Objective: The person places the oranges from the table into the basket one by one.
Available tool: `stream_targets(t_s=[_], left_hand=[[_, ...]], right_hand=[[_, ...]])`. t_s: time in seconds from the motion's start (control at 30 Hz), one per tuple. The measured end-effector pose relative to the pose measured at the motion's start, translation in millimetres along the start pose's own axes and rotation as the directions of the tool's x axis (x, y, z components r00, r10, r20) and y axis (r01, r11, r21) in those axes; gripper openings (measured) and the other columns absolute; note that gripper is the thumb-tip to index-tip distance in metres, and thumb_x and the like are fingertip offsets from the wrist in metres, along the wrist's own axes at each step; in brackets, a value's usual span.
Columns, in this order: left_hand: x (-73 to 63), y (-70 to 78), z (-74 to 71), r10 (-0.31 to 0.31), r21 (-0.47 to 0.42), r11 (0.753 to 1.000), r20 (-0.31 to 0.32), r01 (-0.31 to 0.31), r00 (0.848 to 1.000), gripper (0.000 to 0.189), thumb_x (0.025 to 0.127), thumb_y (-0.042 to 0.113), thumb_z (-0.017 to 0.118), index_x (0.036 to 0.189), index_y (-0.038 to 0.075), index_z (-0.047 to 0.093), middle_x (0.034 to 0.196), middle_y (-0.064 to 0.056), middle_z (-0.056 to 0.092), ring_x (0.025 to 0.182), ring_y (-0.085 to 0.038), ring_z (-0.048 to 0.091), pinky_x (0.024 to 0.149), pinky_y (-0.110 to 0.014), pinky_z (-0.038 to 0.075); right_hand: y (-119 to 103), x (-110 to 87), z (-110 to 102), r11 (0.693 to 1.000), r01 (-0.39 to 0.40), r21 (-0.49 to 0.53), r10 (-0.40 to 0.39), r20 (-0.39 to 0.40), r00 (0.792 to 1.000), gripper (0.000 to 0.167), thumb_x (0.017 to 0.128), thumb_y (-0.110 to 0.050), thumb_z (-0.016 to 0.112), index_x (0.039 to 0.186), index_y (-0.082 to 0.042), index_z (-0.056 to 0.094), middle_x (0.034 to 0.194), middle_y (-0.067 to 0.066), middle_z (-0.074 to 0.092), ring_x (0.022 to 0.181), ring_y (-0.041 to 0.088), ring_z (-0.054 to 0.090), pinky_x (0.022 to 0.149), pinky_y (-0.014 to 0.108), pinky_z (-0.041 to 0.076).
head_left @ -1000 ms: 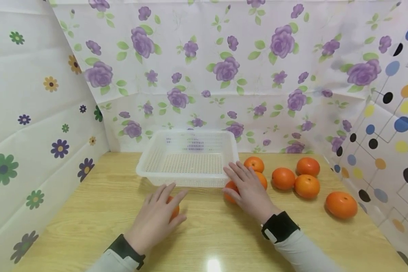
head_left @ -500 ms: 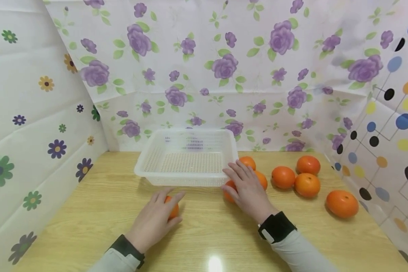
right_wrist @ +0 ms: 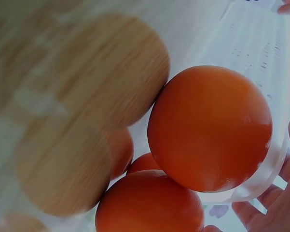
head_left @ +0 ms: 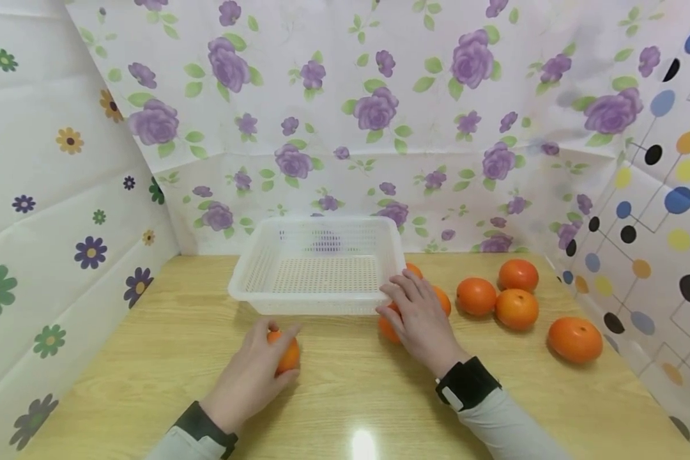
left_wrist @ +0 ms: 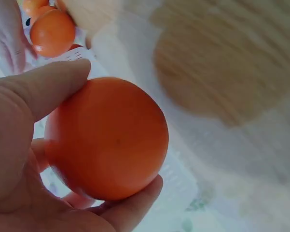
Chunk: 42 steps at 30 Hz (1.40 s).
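In the head view, my left hand (head_left: pixel 246 378) holds an orange (head_left: pixel 288 358) just in front of the white plastic basket (head_left: pixel 316 305). The left wrist view shows the thumb on one side of that orange (left_wrist: pixel 111 140) and fingers curled round the other. My right hand (head_left: pixel 424 327) is over a small group of oranges at the basket's front right corner, its fingers loosely bent. One orange (head_left: pixel 388 331) shows beside its thumb, another (head_left: pixel 443 300) past its outer edge. From the right wrist, the nearest orange (right_wrist: pixel 210 128) appears apart from the visible fingers.
Right of the group, several more oranges lie on the wooden table (head_left: pixel 345 396): one (head_left: pixel 476 296) closest, another (head_left: pixel 575 340) farthest right. A purple-flowered cloth (head_left: pixel 333 179) hangs behind the basket, with patterned cloths at both sides.
My left hand has come down and closed its fingers round the orange, drawing slightly left. The back orange in the right group has shifted left, partly behind my right hand, which is almost still.
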<state>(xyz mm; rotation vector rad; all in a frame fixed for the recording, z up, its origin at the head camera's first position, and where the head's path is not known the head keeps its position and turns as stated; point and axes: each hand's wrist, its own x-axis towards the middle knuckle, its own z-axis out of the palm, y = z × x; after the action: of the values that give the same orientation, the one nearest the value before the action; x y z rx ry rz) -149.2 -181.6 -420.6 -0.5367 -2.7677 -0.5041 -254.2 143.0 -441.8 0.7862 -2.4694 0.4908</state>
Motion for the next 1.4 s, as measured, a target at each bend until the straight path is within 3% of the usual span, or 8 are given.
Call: stream_targets(t_s=[0.27,0.47,0.6,0.87,1.0,1.2,1.4], left_hand=[[14.4,12.8,-17.2,0.062,-0.072,0.995,-0.072,-0.067,0.995,0.083,0.082,0.017,0.101,0.156,0.014,0.062,0.13,-0.013,0.056,0.101,-0.025,0.062,0.087,-0.042,0.06],[39.4,16.7,-29.9,0.07,-0.064,0.995,-0.119,-0.078,0.99,0.077,0.081,0.02,0.103,0.145,0.003,0.062,0.134,-0.018,0.059,0.107,-0.031,0.067,0.094,-0.049,0.063],[58.2,16.1,-36.6,0.066,-0.067,0.995,-0.157,-0.078,0.985,0.071,0.081,0.021,0.103,0.135,0.003,0.06,0.135,-0.018,0.059,0.107,-0.034,0.067,0.094,-0.051,0.063],[89.7,12.0,-43.6,0.083,-0.064,0.993,-0.246,-0.101,0.966,0.069,0.082,0.016,0.102,0.136,0.001,0.062,0.137,-0.024,0.052,0.105,-0.042,0.068,0.092,-0.055,0.064],[102.9,8.2,-43.2,0.069,-0.072,0.994,-0.226,-0.087,0.972,0.072,0.083,0.017,0.101,0.143,0.002,0.063,0.133,-0.024,0.054,0.104,-0.041,0.068,0.091,-0.054,0.064],[120.8,-1.6,-38.7,0.02,-0.082,0.996,-0.138,-0.032,0.99,0.082,0.088,0.018,0.098,0.157,0.004,0.055,0.136,-0.026,0.055,0.104,-0.04,0.069,0.093,-0.054,0.063],[134.0,-11.9,-32.9,-0.051,-0.08,0.996,-0.041,0.047,0.998,0.072,0.091,0.018,0.094,0.151,-0.001,0.058,0.138,-0.027,0.055,0.104,-0.04,0.069,0.094,-0.054,0.063]], right_hand=[[1,-1.2,-1,1.0,-0.024,-0.008,0.024,-0.016,1.0,0.039,0.108,-0.034,0.074,0.137,-0.009,0.069,0.145,0.017,0.061,0.153,0.044,0.043,0.124,0.069,0.032],[2,-3.3,-2,0.999,-0.05,-0.016,0.05,0.014,0.999,0.038,0.111,-0.036,0.07,0.138,-0.01,0.068,0.148,0.016,0.06,0.154,0.043,0.041,0.127,0.065,0.029],[2,-4.5,-4,0.998,-0.057,-0.02,0.057,0.022,0.998,0.038,0.112,-0.037,0.068,0.138,-0.01,0.067,0.149,0.016,0.058,0.153,0.043,0.041,0.128,0.063,0.028],[3,-5.4,-4,0.999,-0.036,-0.022,0.036,-0.02,0.999,0.036,0.109,-0.034,0.073,0.134,-0.009,0.068,0.147,0.018,0.06,0.15,0.045,0.044,0.124,0.066,0.034],[3,-5.2,-4,0.999,-0.041,-0.021,0.04,-0.021,0.999,0.037,0.109,-0.034,0.073,0.134,-0.008,0.068,0.147,0.019,0.06,0.15,0.045,0.044,0.124,0.065,0.034],[2,-4.8,-3,0.999,-0.044,-0.026,0.043,-0.016,0.999,0.037,0.109,-0.035,0.073,0.134,-0.009,0.068,0.147,0.018,0.06,0.151,0.044,0.044,0.125,0.065,0.033],[2,-4.6,-3,0.998,-0.058,-0.031,0.058,-0.001,0.998,0.038,0.109,-0.037,0.073,0.136,-0.01,0.068,0.149,0.017,0.059,0.151,0.044,0.043,0.125,0.065,0.033]])
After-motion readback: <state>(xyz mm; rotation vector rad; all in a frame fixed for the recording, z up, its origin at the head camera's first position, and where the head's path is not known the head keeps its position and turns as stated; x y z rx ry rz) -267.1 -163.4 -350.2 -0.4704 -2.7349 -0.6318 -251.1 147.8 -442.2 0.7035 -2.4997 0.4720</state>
